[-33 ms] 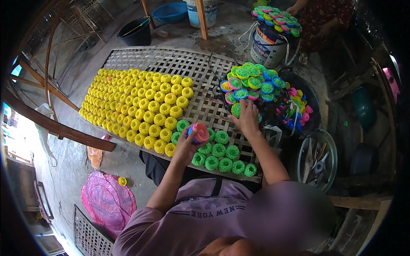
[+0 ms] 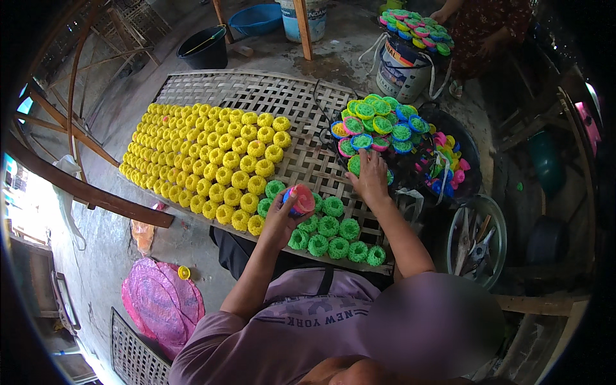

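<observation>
My left hand point(image 2: 281, 223) grips a small pink plastic cup point(image 2: 300, 199) just above the green noodle nests point(image 2: 330, 236) laid in rows on the woven bamboo tray point(image 2: 269, 96). Farther out, my right hand point(image 2: 371, 178) rests with fingers down on a heap of coloured cups filled with green noodles point(image 2: 378, 125), piled in a black basin point(image 2: 457, 140). I cannot tell whether it grips one. Many yellow nests point(image 2: 205, 160) cover the tray's left part.
Another person point(image 2: 487, 29) stands at the top right beside a second pile of cups point(image 2: 414, 31) on a bucket. A black bucket point(image 2: 204, 48) and a blue basin point(image 2: 256, 18) stand behind the tray. A pink woven mat point(image 2: 157, 305) lies lower left, a round metal dish point(image 2: 476, 240) right.
</observation>
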The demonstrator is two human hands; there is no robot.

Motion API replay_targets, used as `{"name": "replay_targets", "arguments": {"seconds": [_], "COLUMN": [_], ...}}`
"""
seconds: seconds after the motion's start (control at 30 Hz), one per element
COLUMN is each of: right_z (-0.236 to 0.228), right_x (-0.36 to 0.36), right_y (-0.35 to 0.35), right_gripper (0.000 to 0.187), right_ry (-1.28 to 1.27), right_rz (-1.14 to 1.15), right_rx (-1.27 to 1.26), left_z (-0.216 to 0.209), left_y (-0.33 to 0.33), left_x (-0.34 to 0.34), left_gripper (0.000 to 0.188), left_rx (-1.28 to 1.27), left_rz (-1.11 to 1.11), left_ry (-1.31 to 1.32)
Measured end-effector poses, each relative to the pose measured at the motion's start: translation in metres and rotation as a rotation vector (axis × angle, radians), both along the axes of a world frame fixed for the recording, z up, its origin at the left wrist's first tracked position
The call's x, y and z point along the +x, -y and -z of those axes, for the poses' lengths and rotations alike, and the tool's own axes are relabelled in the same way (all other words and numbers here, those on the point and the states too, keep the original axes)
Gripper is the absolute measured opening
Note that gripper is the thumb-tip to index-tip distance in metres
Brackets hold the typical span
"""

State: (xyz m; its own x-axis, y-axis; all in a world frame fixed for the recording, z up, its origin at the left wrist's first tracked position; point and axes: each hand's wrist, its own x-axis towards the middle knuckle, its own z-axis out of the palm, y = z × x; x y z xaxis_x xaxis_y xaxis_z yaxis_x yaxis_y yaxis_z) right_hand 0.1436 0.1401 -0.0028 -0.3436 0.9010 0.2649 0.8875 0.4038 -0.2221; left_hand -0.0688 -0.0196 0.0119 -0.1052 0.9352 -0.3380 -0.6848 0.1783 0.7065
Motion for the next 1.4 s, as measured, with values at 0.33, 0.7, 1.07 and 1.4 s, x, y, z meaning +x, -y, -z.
{"name": "replay_targets", "arguments": {"seconds": [0.33, 0.7, 1.07, 1.4], "right_z": [-0.052, -0.081, -0.031, -0.005], "right_x": [-0.002, -0.008, 0.014, 0.047], "right_y": [0.070, 0.098, 0.080, 0.053], "right_gripper": [0.066, 0.035, 0.032, 0.028], "right_ry": [-0.779, -0.595, -1.550, -0.652], "right_rz": [-0.491, -0.588, -0.197, -0.026], "right_rx": [-0.417, -0.054, -1.168, -0.470], "left_z": [-0.006, -0.011, -0.017, -0.015], "left_y": [0.001, 0.005, 0.001, -0.010], "left_x": [0.016, 0.028, 0.037, 0.045], "left_gripper": [0.044, 0.047, 0.057, 0.063], "left_rx": [0.057, 0.013, 0.027, 0.168], "left_rz": [0.084, 0.115, -0.042, 0.053], "left_ry": [0.108, -0.061, -0.237, -0.600]}}
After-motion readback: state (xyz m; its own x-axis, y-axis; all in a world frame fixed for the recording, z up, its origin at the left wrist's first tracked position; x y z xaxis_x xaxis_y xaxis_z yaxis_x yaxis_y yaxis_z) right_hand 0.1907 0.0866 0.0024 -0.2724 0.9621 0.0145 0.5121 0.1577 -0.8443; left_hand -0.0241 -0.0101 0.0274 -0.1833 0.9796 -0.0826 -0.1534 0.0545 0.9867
